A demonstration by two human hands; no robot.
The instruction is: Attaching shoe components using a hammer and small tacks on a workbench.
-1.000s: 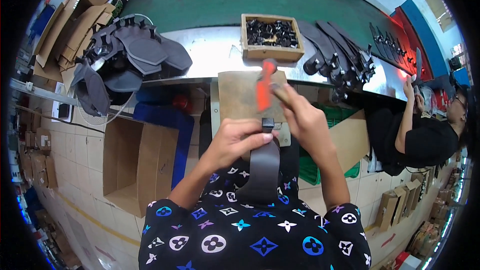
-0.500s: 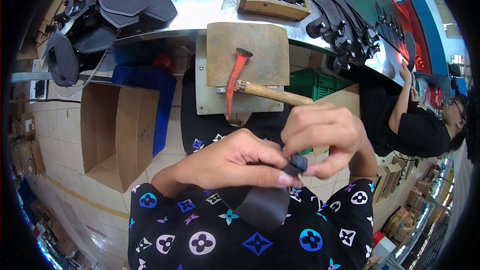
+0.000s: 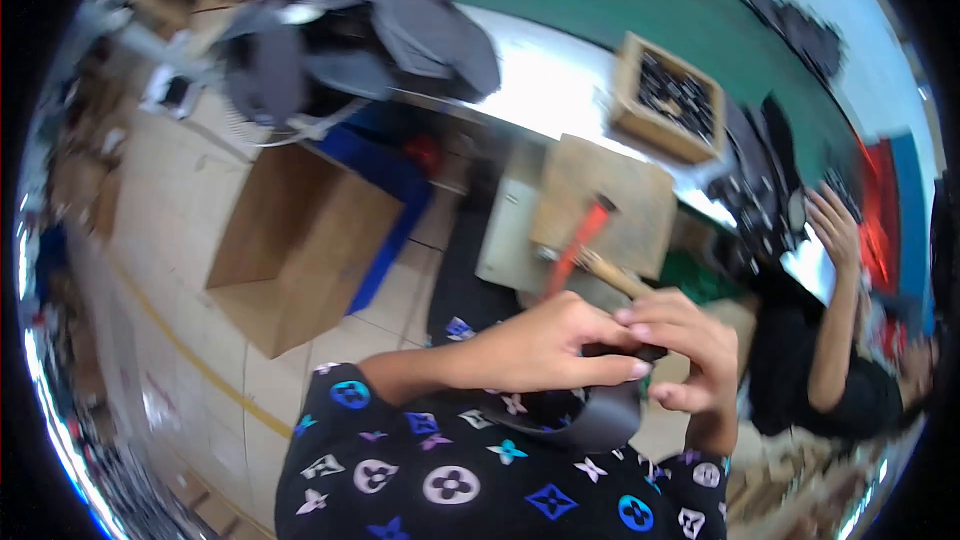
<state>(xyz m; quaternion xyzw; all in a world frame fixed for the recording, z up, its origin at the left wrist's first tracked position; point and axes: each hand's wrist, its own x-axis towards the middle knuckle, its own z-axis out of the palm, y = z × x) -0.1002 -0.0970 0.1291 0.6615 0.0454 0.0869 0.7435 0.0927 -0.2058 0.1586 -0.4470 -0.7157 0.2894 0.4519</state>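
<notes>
My left hand (image 3: 570,335) is closed on a curved dark grey flexible strap (image 3: 612,414), its thumb pressed along the strap's upper end. A small black part at that end is mostly hidden by fingers. My right hand (image 3: 695,345) meets it from the other side, with curled fingertips on the black end and the thumb a little apart below. Just beyond my hands, a hammer (image 3: 582,243) with a red head and wooden handle rests on a square tan board (image 3: 630,190). The picture is smeared by motion.
A wooden box (image 3: 665,143) of small black parts stands on the metal-edged bench. Dark grey pieces (image 3: 420,30) are heaped at its left. Below are an open cardboard box (image 3: 335,250) and a blue bin (image 3: 385,265). At the right, a co-worker (image 3: 840,370) reaches toward the bench.
The whole view has turned and shifted, so bench and hammer appear lower and farther right. My hands remain together at the strap; my right thumb has come away from the black end.
</notes>
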